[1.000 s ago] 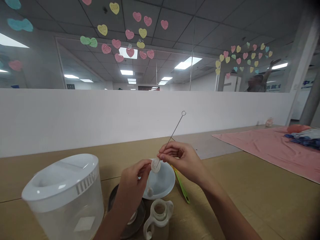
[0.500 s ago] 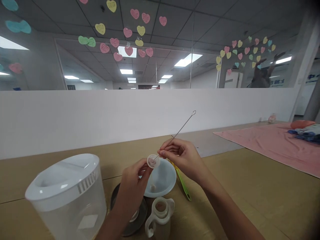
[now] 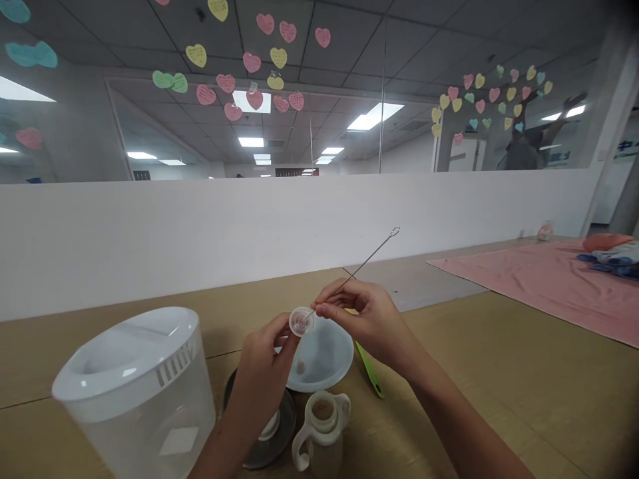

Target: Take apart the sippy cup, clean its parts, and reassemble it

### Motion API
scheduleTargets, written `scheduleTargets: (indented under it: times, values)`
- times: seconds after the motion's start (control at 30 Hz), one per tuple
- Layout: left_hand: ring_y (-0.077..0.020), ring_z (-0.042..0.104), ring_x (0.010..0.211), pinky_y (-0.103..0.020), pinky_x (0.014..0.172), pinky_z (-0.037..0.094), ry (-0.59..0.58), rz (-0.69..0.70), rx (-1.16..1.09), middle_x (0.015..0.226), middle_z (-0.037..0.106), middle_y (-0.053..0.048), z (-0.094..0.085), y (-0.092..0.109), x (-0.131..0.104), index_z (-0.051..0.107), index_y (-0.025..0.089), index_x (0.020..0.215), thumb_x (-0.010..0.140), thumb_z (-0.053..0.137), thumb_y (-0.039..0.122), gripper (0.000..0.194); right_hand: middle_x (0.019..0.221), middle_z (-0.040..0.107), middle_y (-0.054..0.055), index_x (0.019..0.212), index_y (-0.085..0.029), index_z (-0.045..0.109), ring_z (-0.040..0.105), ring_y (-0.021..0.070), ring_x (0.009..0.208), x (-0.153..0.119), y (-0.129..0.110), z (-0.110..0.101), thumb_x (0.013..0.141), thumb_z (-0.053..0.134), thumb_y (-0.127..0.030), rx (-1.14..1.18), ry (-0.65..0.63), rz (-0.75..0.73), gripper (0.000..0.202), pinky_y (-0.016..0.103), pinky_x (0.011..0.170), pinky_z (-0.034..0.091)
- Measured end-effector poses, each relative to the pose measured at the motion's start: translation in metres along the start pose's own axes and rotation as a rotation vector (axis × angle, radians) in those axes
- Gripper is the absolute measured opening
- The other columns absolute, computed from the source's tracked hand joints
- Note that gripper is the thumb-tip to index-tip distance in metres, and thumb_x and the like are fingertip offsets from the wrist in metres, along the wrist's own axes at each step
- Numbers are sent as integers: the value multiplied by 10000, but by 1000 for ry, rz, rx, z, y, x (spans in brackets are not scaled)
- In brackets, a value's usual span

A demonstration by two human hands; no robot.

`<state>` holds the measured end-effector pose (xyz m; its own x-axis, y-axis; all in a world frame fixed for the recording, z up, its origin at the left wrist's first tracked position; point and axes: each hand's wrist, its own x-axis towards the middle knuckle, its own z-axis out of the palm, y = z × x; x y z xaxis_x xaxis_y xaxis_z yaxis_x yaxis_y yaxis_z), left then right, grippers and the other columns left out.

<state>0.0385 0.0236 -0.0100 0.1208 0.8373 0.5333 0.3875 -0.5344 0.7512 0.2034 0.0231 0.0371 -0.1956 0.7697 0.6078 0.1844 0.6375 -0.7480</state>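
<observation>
My left hand (image 3: 264,362) pinches a small round translucent cap (image 3: 301,321), its open side facing me. Between the fingers of my right hand (image 3: 367,316) is a thin wire brush (image 3: 375,251); its looped end points up and right, and its other end reaches into the cap. Below the cap stands a pale blue bowl (image 3: 329,356) with a small whitish thing inside. Nearer to me is a clear bottle with two white handles (image 3: 322,432), its top open. A dark round dish (image 3: 272,449) lies partly hidden behind my left forearm.
A large translucent container with a white lid (image 3: 130,359) stands at the left. Behind the bowl lies a green-handled tool (image 3: 369,371). A pink cloth (image 3: 554,276) with bundled fabric covers the right back, and a white wall (image 3: 200,239) runs behind the table.
The brush has tilted lower toward the right, its looped end a little further right. The cap and my left hand have shifted slightly left in the view.
</observation>
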Motion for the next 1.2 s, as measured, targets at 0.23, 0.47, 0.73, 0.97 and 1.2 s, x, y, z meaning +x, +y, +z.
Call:
scheduleTargets:
  times: [0.23, 0.47, 0.73, 0.97, 1.2]
  values:
    - [-148, 646, 747, -204, 607, 506, -21, -12, -4, 901, 702, -17, 0, 1, 0, 660, 225, 1002, 833, 490, 365, 278, 738, 685, 18, 752, -175, 656, 653, 149, 727, -1, -3, -6, 731, 633, -219, -53, 3, 18, 54, 258, 678, 528]
    - [-178, 640, 826, -231, 621, 508, -1, 20, 39, 940, 698, -39, 3, 5, -2, 661, 224, 1011, 840, 476, 336, 276, 694, 679, 12, 741, -184, 680, 617, 131, 660, 2, 5, 3, 733, 622, -215, -190, -43, -1, 67, 224, 579, 469]
    - [-197, 637, 848, -293, 725, 498, -51, 18, 141, 911, 704, -25, 5, 0, 0, 675, 246, 982, 842, 459, 325, 269, 466, 392, -39, 719, -170, 641, 371, 73, 438, -7, -4, -2, 879, 440, -429, -79, 280, -121, 365, 200, 411, 298]
    - [-195, 643, 833, -290, 743, 496, -1, 27, 99, 893, 711, -12, 4, 13, -4, 688, 249, 947, 832, 477, 314, 249, 454, 335, -33, 505, -188, 378, 338, 73, 417, -10, 12, 15, 922, 314, -467, -88, 487, -228, 506, 215, 412, 277]
    - [-170, 631, 846, -260, 774, 474, -57, 56, 83, 949, 701, 4, 1, 15, -5, 676, 258, 981, 832, 476, 219, 252, 474, 392, -27, 533, -186, 393, 394, 79, 451, -11, 31, 47, 938, 270, -430, -43, 248, -194, 488, 207, 467, 332]
